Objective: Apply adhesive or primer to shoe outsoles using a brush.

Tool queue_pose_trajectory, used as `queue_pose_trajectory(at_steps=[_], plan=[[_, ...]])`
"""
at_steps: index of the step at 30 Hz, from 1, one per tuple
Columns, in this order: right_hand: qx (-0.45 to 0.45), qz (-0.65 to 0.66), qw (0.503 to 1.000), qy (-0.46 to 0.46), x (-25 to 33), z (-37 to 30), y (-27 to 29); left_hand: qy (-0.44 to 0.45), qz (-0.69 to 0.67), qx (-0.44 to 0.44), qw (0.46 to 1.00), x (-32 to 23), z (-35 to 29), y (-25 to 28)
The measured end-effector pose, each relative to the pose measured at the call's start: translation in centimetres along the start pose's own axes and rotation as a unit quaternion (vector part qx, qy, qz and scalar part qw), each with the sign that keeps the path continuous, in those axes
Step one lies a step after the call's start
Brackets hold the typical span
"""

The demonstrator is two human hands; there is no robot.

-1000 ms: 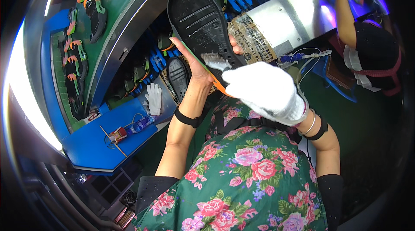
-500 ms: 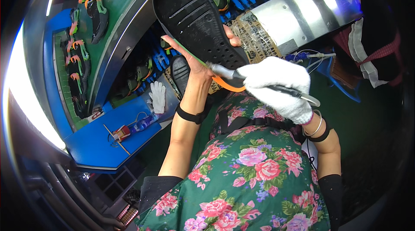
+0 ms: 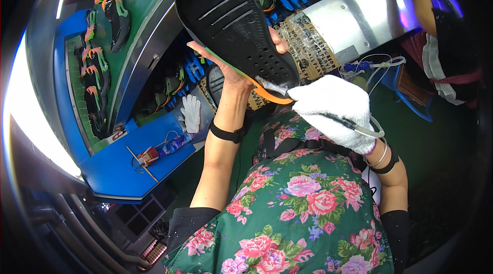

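Note:
A black last (image 3: 226, 4) fills the upper middle, its underside turned toward me, with slots and rows of round holes. Along its lower left edge shows the orange and green side of a shoe upper (image 3: 269, 95). My bare left hand (image 3: 233, 75) grips it from beneath, thumb stretched along the left side and fingertips showing at the right edge. In a white knit glove, my right hand (image 3: 334, 112) is closed round a brush (image 3: 271, 85) with a metal ferrule and a thin tube behind. The brush tip lies against the edge at the near end.
Several black-and-orange shoes (image 3: 117, 20) sit on the green conveyor at left. A blue shelf (image 3: 115, 171) carries a white glove (image 3: 191, 112) and a plastic bottle (image 3: 174, 143). A metal guard (image 3: 354, 22) runs behind the last. Another person's arm (image 3: 422, 4) reaches in at upper right.
The last has tilted and shifted slightly up and left. My right hand has moved a little right and down, with the brush still at the near edge. Another person's arm has come further into view.

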State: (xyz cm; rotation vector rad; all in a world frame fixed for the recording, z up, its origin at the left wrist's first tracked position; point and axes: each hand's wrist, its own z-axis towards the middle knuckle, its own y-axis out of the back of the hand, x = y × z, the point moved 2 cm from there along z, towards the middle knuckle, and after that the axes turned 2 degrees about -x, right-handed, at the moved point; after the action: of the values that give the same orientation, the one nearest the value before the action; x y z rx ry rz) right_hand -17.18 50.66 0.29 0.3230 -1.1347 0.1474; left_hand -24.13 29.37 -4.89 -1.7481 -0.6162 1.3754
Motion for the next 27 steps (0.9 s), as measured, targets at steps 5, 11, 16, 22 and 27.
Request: queue_pose_trajectory(at_steps=[5, 11, 16, 22, 27], plan=[[-0.025, 0.069, 0.993, -0.090, -0.1, 0.3, -0.1, -0.021, 0.030, 0.096, 0.995, -0.8, 0.7, 1.0], [-0.006, 0.045, 0.997, -0.058, 0.3, 0.7, 0.2, -0.029, 0.046, 0.100, 0.994, -1.3, 1.2, 0.8], [0.018, -0.030, 0.999, 0.004, 1.0, 0.6, -0.1, 0.000, 0.018, 0.053, 0.998, -1.0, 1.5, 0.8], [-0.027, 0.023, 0.999, -0.003, 1.4, 1.0, -0.7, 0.005, -0.002, 0.022, 1.000, -0.4, 1.6, 1.6], [-0.061, -0.006, 0.998, -0.029, 0.1, -0.3, -0.1, 0.010, -0.016, -0.009, 1.000, -0.2, 1.5, 0.2]])
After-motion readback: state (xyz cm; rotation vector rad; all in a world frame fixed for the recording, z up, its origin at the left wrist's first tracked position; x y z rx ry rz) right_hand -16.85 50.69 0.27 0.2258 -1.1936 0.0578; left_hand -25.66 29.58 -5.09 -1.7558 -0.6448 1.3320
